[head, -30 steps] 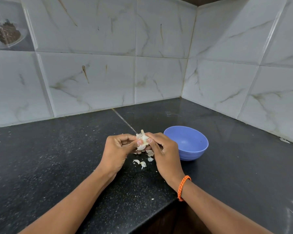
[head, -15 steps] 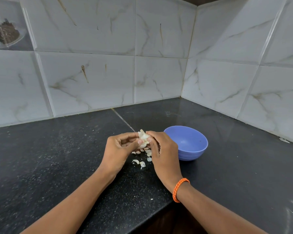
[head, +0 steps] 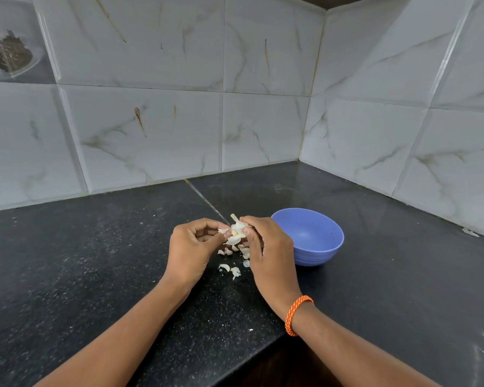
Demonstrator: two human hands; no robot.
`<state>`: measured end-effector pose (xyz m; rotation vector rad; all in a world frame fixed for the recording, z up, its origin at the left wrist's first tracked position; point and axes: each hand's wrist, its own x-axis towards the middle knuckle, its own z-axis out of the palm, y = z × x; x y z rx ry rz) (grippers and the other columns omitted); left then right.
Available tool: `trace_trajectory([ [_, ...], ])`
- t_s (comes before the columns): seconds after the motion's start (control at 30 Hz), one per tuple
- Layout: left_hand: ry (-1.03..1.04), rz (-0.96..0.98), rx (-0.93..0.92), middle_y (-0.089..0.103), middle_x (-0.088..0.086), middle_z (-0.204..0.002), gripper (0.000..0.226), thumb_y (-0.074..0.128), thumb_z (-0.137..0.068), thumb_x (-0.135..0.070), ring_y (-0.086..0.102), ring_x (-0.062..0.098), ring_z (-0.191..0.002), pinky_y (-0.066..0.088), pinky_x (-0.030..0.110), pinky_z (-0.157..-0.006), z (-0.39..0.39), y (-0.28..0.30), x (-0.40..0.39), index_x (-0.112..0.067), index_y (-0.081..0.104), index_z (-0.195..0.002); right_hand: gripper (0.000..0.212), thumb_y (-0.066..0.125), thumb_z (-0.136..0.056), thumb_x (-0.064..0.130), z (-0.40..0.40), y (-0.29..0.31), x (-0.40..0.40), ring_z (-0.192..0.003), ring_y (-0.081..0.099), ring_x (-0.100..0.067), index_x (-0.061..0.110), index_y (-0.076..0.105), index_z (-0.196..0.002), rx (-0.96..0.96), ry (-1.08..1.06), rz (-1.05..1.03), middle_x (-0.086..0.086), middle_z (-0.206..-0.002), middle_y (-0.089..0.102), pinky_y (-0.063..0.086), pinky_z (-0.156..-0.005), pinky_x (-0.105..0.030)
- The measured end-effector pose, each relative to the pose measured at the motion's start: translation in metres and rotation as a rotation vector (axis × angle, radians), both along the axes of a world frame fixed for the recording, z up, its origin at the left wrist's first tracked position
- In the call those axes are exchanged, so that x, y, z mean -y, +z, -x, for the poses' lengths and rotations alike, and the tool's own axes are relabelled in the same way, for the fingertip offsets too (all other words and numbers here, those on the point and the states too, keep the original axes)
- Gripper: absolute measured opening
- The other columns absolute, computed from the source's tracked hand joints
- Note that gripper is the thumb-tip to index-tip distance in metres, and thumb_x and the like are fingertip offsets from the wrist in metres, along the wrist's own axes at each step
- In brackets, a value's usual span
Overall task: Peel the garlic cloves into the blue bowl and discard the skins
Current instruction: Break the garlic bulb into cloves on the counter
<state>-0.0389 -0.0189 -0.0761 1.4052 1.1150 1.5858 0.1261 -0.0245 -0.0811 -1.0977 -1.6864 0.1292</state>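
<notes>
Garlic bulb [head: 236,229] was pinched by left hand [head: 192,248] and right hand [head: 271,251] (fingers curled), just left of the blue bowl [head: 316,241].

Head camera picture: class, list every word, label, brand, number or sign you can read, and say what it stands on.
None can be read. The blue bowl, the wall tiles, the black counter and the orange wristband bear no lettering. The picture tile at top left shows an image only.

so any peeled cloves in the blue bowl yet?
No. The blue bowl shows only its bare inside; the garlic is held between the left hand and right hand.
</notes>
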Motion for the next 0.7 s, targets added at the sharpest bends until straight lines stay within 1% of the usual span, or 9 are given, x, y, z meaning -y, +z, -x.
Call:
trace_trajectory([
  [0.1, 0.045, 0.01, -0.033, 0.082, 0.007, -0.083, 0.004, 0.087, -0.088, -0.007, 0.081, 0.025, -0.08, 0.065, 0.027, -0.076, 0.0005, -0.0007, -0.0002, -0.009, 0.084, -0.091, 0.022, 0.056, -0.112, 0.016, -0.0001, -0.002, -0.0007, -0.104, 0.065, -0.01, 0.017, 0.071, -0.127, -0.006, 0.001, -0.007, 0.005, -0.114, 0.069, 0.052, -0.089, -0.018],
  [0.17, 0.074, 0.018, -0.066, 0.082, 0.005, -0.08, 0.004, 0.087, -0.089, -0.01, 0.08, 0.026, -0.078, 0.066, 0.034, -0.079, 0.0024, -0.0012, -0.0013, -0.012, 0.084, -0.089, 0.022, 0.053, -0.113, 0.018, -0.0007, -0.0043, -0.003, -0.101, 0.068, -0.013, 0.019, 0.069, -0.128, -0.042, 0.01, 0.0, 0.007, -0.114, 0.067, 0.059, -0.085, -0.032],
  [0.27, 0.173, -0.028, -0.297, 0.081, -0.01, -0.081, 0.014, 0.085, -0.091, -0.01, 0.078, 0.01, -0.078, 0.064, 0.032, -0.08, 0.0048, -0.0044, -0.0044, -0.024, 0.085, -0.087, 0.022, 0.052, -0.113, 0.019, -0.001, -0.0058, -0.0048, -0.098, 0.07, -0.016, 0.02, 0.068, -0.128, -0.075, 0.012, -0.003, 0.008, -0.115, 0.065, 0.062, -0.081, -0.041],
  [0.37, 0.137, -0.059, -0.423, 0.081, -0.019, -0.096, 0.033, 0.081, -0.089, -0.001, 0.076, -0.001, -0.092, 0.063, 0.032, -0.092, 0.0033, -0.0058, -0.003, -0.029, 0.085, -0.106, 0.024, 0.051, -0.113, 0.02, -0.0001, -0.0044, -0.0025, -0.101, 0.067, -0.013, 0.018, 0.068, -0.13, -0.043, 0.003, -0.012, 0.007, -0.117, 0.064, 0.061, -0.084, -0.038],
  [0.47, 0.059, -0.068, -0.374, 0.081, -0.018, -0.112, 0.048, 0.072, -0.09, 0.007, 0.074, -0.001, -0.109, 0.059, 0.035, -0.104, 0.0021, -0.0063, -0.0024, -0.028, 0.082, -0.121, 0.026, 0.052, -0.112, 0.018, -0.0005, -0.0019, -0.0003, -0.105, 0.062, -0.007, 0.017, 0.069, -0.131, -0.005, -0.023, -0.001, 0.006, -0.119, 0.066, 0.055, -0.089, -0.025],
  [0.53, 0.005, -0.066, -0.261, 0.082, -0.013, -0.113, 0.04, 0.069, -0.095, 0.004, 0.075, 0.006, -0.111, 0.058, 0.037, -0.104, 0.0015, -0.0038, -0.0013, -0.024, 0.082, -0.121, 0.025, 0.054, -0.111, 0.015, -0.0012, -0.0004, 0.0003, -0.106, 0.06, -0.004, 0.016, 0.069, -0.131, 0.014, -0.032, 0.007, 0.005, -0.119, 0.067, 0.05, -0.09, -0.015],
  [0.57, -0.024, -0.065, -0.213, 0.082, -0.01, -0.111, 0.031, 0.071, -0.098, -0.002, 0.076, 0.01, -0.11, 0.059, 0.037, -0.102, 0.0006, -0.002, -0.0003, -0.022, 0.082, -0.119, 0.025, 0.055, -0.111, 0.015, -0.0014, 0.0001, 0.0004, -0.107, 0.06, -0.004, 0.017, 0.069, -0.131, 0.017, -0.029, 0.01, 0.005, -0.12, 0.067, 0.049, -0.09, -0.014],
  [0.63, -0.063, -0.073, -0.167, 0.083, -0.006, -0.107, 0.019, 0.077, -0.099, -0.011, 0.078, 0.013, -0.104, 0.061, 0.033, -0.096, -0.0016, 0.0009, 0.0026, -0.019, 0.082, -0.115, 0.025, 0.056, -0.111, 0.014, -0.0015, 0.0002, 0.0002, -0.108, 0.061, -0.004, 0.017, 0.07, -0.131, 0.011, -0.017, 0.009, 0.005, -0.12, 0.067, 0.05, -0.09, -0.015],
  [0.7, -0.069, -0.075, -0.156, 0.084, -0.005, -0.101, 0.017, 0.081, -0.095, -0.013, 0.08, 0.013, -0.097, 0.062, 0.028, -0.089, -0.0024, 0.0003, 0.0028, -0.019, 0.083, -0.111, 0.025, 0.057, -0.11, 0.013, -0.0021, -0.0003, -0.0003, -0.108, 0.063, -0.006, 0.017, 0.071, -0.13, -0.003, 0.0, 0.004, 0.005, -0.119, 0.069, 0.051, -0.09, -0.016],
])
